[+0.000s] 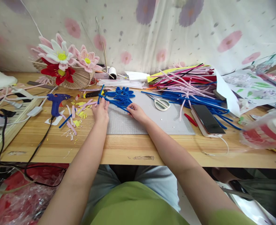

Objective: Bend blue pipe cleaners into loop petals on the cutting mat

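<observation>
Between my hands stretches a blue pipe cleaner (116, 103), slanting over the grey cutting mat. My left hand (101, 111) is closed around its left part, where another short blue piece sticks up. Thumb and fingers of my right hand (136, 112) pinch its right end. Just behind, bent blue pipe-cleaner shapes (122, 94) lie in a small pile on the cutting mat (128, 125). Scissors with pale handles (161, 104) rest on the mat to the right of my right hand. Exactly how the blue pieces cross at my left fingers is hard to make out.
Pink and yellow scraps (78, 117) and a blue glue gun (57, 101) lie to the left. Pipe-cleaner flowers (61, 56) stand behind. Bundles of pipe cleaners (187, 79) fill the back right. A phone (208, 118) lies nearer, beside a bagged tub (266, 131).
</observation>
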`<state>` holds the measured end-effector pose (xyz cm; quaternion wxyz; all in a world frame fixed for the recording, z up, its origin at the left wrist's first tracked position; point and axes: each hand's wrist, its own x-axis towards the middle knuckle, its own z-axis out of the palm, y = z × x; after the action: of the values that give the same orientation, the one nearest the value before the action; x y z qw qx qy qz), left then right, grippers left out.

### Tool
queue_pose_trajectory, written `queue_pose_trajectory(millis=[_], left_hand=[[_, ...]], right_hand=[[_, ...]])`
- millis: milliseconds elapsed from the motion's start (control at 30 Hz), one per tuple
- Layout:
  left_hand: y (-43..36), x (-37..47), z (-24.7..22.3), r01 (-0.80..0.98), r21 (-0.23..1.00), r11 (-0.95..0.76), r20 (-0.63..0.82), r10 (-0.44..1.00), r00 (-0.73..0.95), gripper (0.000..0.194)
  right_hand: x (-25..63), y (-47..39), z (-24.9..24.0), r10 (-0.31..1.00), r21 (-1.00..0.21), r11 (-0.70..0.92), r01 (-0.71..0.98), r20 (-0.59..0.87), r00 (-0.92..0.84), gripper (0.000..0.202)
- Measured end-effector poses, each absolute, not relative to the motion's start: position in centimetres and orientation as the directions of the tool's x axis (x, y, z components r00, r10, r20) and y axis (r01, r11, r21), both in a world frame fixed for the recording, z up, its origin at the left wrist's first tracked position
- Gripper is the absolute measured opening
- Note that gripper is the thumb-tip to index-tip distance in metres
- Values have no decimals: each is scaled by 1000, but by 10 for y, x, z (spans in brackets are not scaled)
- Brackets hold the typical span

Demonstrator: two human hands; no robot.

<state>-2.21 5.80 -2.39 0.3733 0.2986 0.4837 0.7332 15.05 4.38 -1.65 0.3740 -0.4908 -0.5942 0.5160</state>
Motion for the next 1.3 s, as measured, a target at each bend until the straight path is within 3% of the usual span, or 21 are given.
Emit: queue_pose_trajectory(millis=[233,400,700,900,1067,1300], left_hand=[[47,-10,-17,-446,892,-71,-80,947,-310,30],[38,0,-2,-700,699,-147,-112,944,-311,21],[41,-9,11,-879,463,-117,-177,959,-221,30],[42,-11,9,-896,416,-155,-134,964,-229,27],[41,-8,7,-877,449,-170,-102,966,-239,24],[39,-10,11,-871,467,-149,-161,955,-250,22]], right_hand=[[145,37,-13,939,-994,-46,102,-78,-334,14],[146,34,-9,854,-995,-61,84,-96,-511,26],[139,29,-5,664,-984,-141,106,-174,-727,32],[125,30,-4,769,-978,-151,145,-208,-604,35],[120,30,0,763,-956,-264,126,-287,-579,37],[117,26,0,828,-973,-33,229,-155,-539,29]])
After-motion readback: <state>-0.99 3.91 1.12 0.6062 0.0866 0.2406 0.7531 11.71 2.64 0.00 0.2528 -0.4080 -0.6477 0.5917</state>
